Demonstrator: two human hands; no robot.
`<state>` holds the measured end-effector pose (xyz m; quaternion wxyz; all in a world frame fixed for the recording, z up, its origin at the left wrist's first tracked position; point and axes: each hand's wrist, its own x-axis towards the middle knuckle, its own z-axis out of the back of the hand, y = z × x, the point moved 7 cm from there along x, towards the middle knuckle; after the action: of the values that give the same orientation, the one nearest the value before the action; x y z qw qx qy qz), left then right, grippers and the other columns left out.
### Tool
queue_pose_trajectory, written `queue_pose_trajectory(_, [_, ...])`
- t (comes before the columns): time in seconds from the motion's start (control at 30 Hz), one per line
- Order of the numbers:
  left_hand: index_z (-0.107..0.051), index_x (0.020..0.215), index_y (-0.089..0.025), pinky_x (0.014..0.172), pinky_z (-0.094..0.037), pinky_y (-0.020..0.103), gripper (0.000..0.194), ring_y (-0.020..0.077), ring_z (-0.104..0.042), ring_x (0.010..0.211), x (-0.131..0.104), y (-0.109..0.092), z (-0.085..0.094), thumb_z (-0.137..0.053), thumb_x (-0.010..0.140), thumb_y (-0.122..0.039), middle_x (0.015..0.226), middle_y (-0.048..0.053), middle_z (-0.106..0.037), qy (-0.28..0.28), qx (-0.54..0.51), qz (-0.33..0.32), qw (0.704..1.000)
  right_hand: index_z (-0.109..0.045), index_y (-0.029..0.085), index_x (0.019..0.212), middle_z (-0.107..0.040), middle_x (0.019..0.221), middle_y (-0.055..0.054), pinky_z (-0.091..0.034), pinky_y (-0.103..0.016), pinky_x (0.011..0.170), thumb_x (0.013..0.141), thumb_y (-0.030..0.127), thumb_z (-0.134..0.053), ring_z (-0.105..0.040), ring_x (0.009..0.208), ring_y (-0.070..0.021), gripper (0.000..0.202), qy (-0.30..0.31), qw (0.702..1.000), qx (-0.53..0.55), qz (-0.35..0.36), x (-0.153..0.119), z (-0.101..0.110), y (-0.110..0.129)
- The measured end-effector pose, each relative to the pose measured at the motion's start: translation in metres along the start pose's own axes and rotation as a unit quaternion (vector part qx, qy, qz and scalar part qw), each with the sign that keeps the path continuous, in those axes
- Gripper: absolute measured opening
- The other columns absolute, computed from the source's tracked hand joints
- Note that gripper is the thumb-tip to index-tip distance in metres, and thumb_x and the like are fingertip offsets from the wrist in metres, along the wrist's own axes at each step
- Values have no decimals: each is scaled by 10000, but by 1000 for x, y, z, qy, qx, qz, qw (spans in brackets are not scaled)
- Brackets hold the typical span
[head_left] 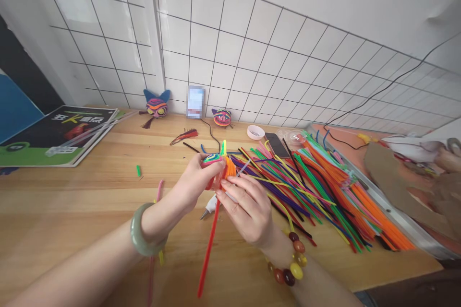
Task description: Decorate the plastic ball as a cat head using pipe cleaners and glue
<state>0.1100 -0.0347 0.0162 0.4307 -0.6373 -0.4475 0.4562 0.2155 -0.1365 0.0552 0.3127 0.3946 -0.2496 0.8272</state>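
Note:
Between my hands is a small craft piece [230, 169] made of coloured pipe cleaners, with orange, pink, blue and green parts and a yellow-green tip pointing up. My left hand [192, 180] is closed around its left side, thumb across the front. From its underside a red pipe cleaner [209, 247] hangs down toward me. The fingertips of my right hand [250, 208] are pressed together on the red strand's upper end, against the piece. Partly hidden below my hands lies a white glue gun [211, 206], its nozzle pointing left.
Many loose pipe cleaners [306, 192] spread over the table's right side. At the back are two finished colourful heads [157, 105], an upright phone [195, 102], a pink bowl [255, 132] and a dark phone [276, 145]. A magazine [65, 129] lies left; a cable [392, 76] crosses the tiled wall.

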Motion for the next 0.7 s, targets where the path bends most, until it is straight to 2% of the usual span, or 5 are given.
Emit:
queue_pose_trajectory(0.23, [-530, 954, -168, 563, -463, 236, 367, 117, -560, 649, -2, 5, -3, -744, 728, -361, 777, -5, -605, 13, -14, 43, 999, -714, 175, 1061, -764, 1045, -76, -557, -448, 932, 903, 100, -564, -677, 1036, -246, 231, 1, 999, -30, 14, 1, 1, 1])
queue_pose_trajectory(0.43, [-518, 947, -166, 571, -467, 232, 344, 113, -554, 665, -2, 6, -3, -721, 760, -371, 770, -11, -589, 18, -11, 46, 999, -712, 159, 1071, -766, 1051, -76, -568, -449, 902, 898, 99, -572, -668, 1034, -249, 231, 4, 999, -33, 18, 3, 2, 1])
queue_pose_trajectory(0.7, [-518, 959, -168, 550, -467, 226, 353, 107, -539, 641, -3, 7, -5, -708, 768, -397, 752, -21, -576, 37, -1, 48, 998, -721, 176, 1051, -771, 1034, -49, -538, -445, 967, 909, 104, -563, -678, 1022, -226, 225, -3, 999, -33, 13, 2, 2, 1])
